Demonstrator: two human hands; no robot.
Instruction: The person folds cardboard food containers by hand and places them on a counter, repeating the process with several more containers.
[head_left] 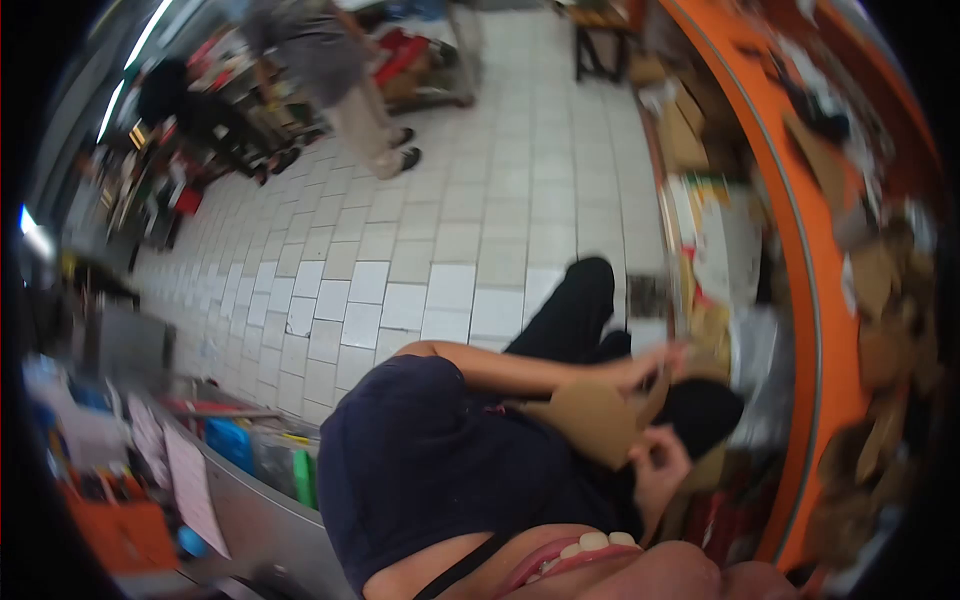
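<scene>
My left hand (645,370) reaches across from the upper side, its fingers blurred and bent around the edge of a thin brown piece (653,398). A larger flat brown piece with a rounded outline (592,420), like cardboard or leather board, lies over my lap just below that hand. My right hand (660,462) is curled at the lower side, thumb and fingers pinched close to the larger piece's edge. Whether the two brown parts are joined cannot be made out.
An orange bench (805,300) at the right bears many brown cut pieces (885,350). Cartons (685,130) and plastic bags (760,370) stand beneath it. Two people work at the upper left on the tiled floor (440,240). A metal counter (265,510) is behind me.
</scene>
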